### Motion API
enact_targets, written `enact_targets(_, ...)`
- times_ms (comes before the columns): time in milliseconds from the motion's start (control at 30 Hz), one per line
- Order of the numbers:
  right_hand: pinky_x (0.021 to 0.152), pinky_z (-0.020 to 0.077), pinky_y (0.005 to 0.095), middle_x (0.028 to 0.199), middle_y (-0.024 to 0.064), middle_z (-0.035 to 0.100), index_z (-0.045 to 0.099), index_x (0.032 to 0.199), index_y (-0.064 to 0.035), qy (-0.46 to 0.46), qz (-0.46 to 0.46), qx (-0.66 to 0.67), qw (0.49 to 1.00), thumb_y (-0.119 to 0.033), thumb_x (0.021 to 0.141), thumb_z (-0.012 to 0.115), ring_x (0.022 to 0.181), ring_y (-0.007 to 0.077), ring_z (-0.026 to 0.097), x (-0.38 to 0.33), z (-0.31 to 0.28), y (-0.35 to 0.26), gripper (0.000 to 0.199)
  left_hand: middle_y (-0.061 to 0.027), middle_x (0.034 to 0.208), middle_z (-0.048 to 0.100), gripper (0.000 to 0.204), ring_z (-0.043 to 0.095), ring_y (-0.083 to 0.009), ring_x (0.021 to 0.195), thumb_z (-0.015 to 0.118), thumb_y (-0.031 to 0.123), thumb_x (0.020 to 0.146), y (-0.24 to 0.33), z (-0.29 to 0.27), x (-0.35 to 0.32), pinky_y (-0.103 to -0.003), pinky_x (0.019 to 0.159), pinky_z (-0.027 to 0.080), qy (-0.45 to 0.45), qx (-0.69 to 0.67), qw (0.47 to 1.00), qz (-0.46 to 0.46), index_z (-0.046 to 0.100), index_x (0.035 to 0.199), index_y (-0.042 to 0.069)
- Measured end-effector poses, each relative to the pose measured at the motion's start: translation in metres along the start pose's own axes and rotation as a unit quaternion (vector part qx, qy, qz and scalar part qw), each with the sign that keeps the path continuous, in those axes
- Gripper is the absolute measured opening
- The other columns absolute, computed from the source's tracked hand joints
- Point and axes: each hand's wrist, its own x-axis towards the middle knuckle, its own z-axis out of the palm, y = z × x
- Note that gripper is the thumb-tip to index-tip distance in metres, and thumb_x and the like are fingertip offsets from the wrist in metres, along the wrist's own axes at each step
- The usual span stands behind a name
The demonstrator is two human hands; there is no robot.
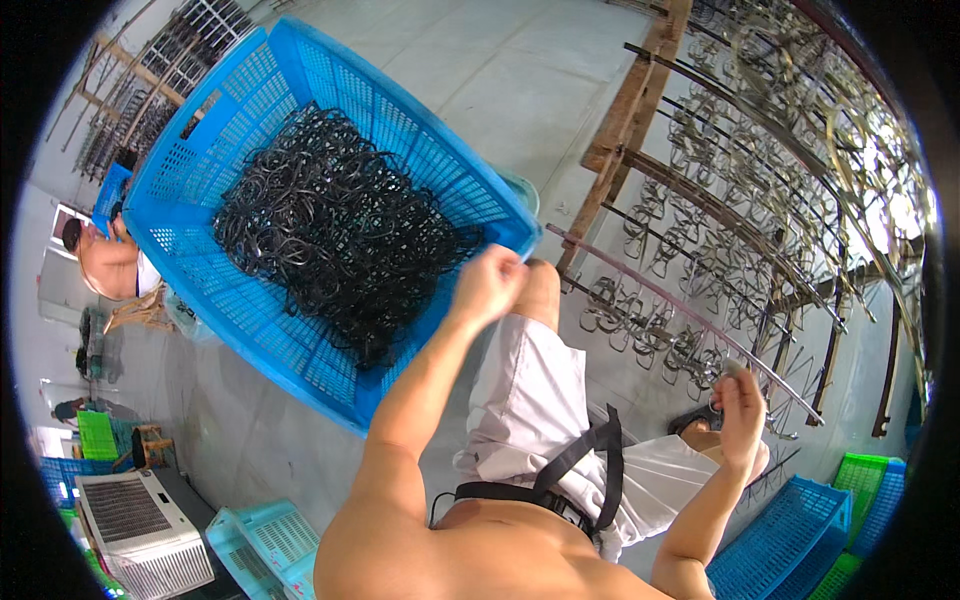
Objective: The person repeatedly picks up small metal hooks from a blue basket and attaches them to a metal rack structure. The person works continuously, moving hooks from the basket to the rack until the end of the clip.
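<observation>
While the left hand (490,285) curls at the blue basket's (400,125) right-hand corner, the right hand (740,410) bends near a rod (700,319) right of the basket—whether either grips anything, I cannot tell. Black loops (340,220) lie inside the basket, left of both hands. Handling pieces seems underway—next probably needs a steady pinch.

From above, the large blue perforated plastic basket (400,140) is open, leaving a way down to the tangled heap of thin black loops (340,225); its raised walls block sideways reach. The left hand (490,287) is at the corner beside the bare knee (545,285), a tight spot. A strip of smooth grey floor (545,110) gives passage between basket and brown wooden rack (640,90). Slanting before the right hand (740,405), a long thin metal rod (650,280) bars the way to dense hanging metal hooks (665,340).
</observation>
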Motion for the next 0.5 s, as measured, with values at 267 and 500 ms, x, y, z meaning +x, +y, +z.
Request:
enact_targets(267, 0.066, 0.0418, 0.0214, 0.081, 0.0029, 0.055, 0.057, 0.107, 0.0032, 0.033, -0.03, -0.106, 0.993, -0.008, 0.088, 0.056, 0.072, 0.0083, 0.049, 0.035, 0.024, -0.006, 0.022, -0.0139, 0.087, 0.066, 0.024, 0.064, -0.0204, 0.078, 0.059, 0.023, 0.084, -0.114, -0.042, 0.059, -0.032, 0.069, 0.05, 0.037, 0.026, 0.991, -0.129, 0.062, 0.096, 0.002)
enact_targets(500, 0.07, 0.0472, 0.0337, 0.089, 0.0156, 0.06, 0.06, 0.101, 0.0004, 0.035, -0.083, -0.313, 0.945, -0.014, 0.083, 0.059, 0.078, 0.0298, 0.06, 0.082, 0.028, -0.014, 0.023, -0.0185, 0.095, 0.065, 0.043, 0.065, -0.0316, 0.083, 0.061, 0.033, 0.084, 0.069, 0.107, 0.065, -0.038, 0.083, 0.049, -0.032, -0.026, 0.978, 0.205, 0.059, 0.103, -0.005)
